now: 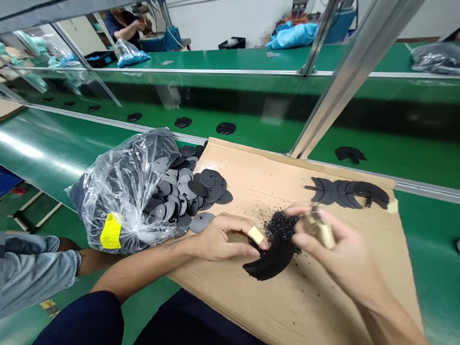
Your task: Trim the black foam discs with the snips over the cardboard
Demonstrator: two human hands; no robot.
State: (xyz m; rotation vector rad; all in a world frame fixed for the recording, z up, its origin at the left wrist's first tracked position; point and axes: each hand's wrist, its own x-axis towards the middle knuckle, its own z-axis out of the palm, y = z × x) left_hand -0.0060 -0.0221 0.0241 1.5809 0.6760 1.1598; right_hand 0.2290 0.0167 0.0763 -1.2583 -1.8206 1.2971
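A black crescent-shaped piece (269,262) is held down near the middle of a cardboard sheet (302,319) by the left hand (225,239), its fingers curled over the piece, with a small tan block (255,235) pinched at the fingertips. A loose heap of black granules (282,226) is scattered just beside it. The right hand (338,248) is closed around a tan object (320,230) of uncertain kind, directly over the granules.

At the sheet's left edge, a clear plastic bag (121,196) bearing one yellow label (111,231) is seen packed with dark discs, and roughly thirty grey-black discs (209,189) are spilled from its mouth onto the cardboard. Near the far edge, about four overlapping black arcs (349,194) are laid. Beyond that edge, one more arc (350,154) and three discs (183,122) are placed on a green conveyor belt (424,154).
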